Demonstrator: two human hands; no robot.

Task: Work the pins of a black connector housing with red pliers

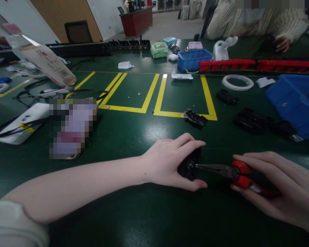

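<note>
My left hand (173, 161) is closed around a small black plastic part (190, 165), pressing it on the green table (134, 206); my palm and fingers hide much of it. Red-handled needle-nose pliers (240, 173) are gripped in my right hand (280, 188). Their long thin jaws point left, and the tips touch the black part or lie right at it; I cannot tell whether they clamp anything. Beyond my left hand, another black part (195, 118) lies across a yellow tape line.
Several black parts (252, 120) lie by a blue bin (296, 103) at right, near a white tape roll (237, 82). At left are a phone (74, 127), a white box (23, 123) with cables and a tilted bottle (43, 58). A person's hand (282, 44) shows across the table.
</note>
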